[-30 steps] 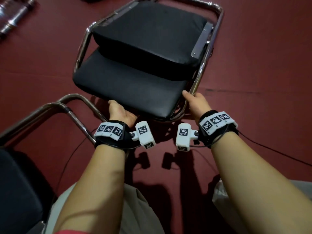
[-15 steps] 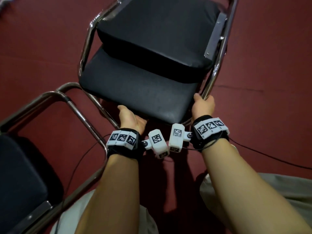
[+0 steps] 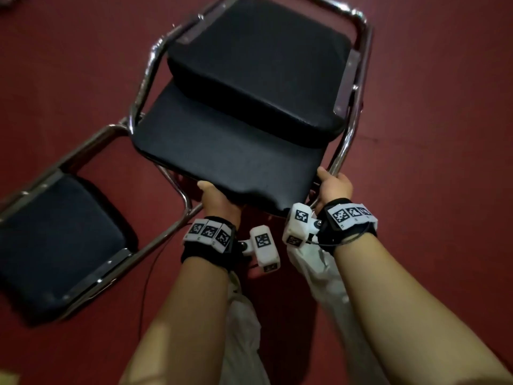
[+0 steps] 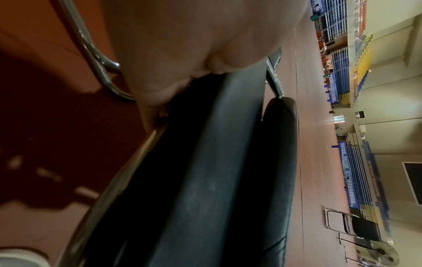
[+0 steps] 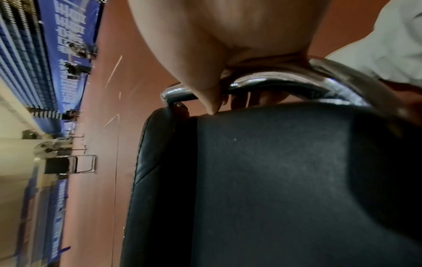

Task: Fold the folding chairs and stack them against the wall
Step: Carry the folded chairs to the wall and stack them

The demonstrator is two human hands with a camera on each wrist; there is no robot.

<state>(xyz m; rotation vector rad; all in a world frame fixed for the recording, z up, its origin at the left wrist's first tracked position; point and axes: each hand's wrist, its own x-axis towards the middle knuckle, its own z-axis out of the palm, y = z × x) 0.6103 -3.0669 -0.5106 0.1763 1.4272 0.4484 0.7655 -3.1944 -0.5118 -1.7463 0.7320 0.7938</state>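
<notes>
Black folded chair [image 3: 236,134] now held closer, both hands [image 3: 219,201] gripping.

Floor [image 3: 433,112]: dark red, matt, one faint dark seam running across the right side; fine pale lines cross its far stretch in the wrist views.
Hall: large indoor arena, floor extending far.
Far wall [image 4: 392,94]: pale beige, plain.
Seating [image 4: 335,59]: tiered stands along the far side, blue with yellow sections.
Banners [image 5: 68,36]: long blue strips with white lettering, unreadable.
Light: dim near, brighter at the far end.
Dark panel [image 4: 414,182]: mounted on far wall.
</notes>
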